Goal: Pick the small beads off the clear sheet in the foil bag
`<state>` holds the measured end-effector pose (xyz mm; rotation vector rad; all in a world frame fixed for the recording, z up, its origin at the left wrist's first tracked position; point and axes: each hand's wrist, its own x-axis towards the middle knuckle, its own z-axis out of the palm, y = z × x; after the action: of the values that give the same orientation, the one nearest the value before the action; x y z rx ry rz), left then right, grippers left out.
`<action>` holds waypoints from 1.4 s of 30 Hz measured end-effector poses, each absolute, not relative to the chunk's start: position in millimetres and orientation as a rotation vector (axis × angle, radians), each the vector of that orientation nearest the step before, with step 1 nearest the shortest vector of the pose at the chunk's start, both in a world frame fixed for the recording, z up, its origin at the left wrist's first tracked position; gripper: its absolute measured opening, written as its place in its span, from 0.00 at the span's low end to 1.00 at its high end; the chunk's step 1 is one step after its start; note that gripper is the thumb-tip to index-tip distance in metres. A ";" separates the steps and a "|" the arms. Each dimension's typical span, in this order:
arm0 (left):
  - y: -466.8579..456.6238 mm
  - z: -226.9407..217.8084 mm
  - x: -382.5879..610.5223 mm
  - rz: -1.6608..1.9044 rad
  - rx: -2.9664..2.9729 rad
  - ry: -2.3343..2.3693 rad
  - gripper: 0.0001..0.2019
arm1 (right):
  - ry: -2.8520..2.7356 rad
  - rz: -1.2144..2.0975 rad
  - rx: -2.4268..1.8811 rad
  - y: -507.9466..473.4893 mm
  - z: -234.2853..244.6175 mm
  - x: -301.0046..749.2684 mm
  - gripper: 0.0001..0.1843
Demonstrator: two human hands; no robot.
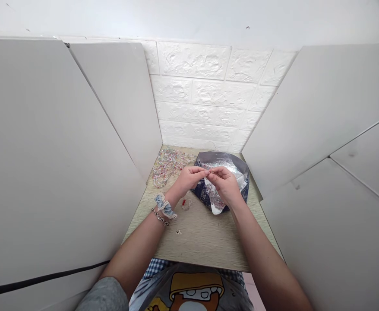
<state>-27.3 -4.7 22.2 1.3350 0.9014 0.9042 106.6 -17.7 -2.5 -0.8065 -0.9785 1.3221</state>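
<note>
My left hand and my right hand meet above a silver foil bag, fingertips pinched together on something tiny between them, too small to name. The bag lies open on the wooden table and holds small pale pieces. A scrunchie and a chain bracelet sit on my left wrist. Below the left hand lie a small red bead and a clear bead.
A heap of beaded strings lies at the table's back left. One tiny bead sits nearer me. White panels wall in both sides; a white brick-pattern wall closes the back. A black cable runs along the left panel.
</note>
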 end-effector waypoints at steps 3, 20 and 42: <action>-4.4 21.6 -27.5 0.910 1.342 0.887 0.15 | -0.967 1.341 -0.779 -17.8 -2.7 106.6 0.10; -6.1 23.0 -28.0 0.903 1.334 0.886 0.16 | -0.944 1.374 -0.738 -19.0 -3.8 105.3 0.09; -4.5 22.6 -27.9 0.902 1.342 0.908 0.14 | -0.941 1.409 -0.715 -18.0 -6.6 106.9 0.09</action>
<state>-27.9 -4.5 22.6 1.3416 0.9079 0.9016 106.9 -18.0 -6.6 -0.7147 -0.9410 1.4091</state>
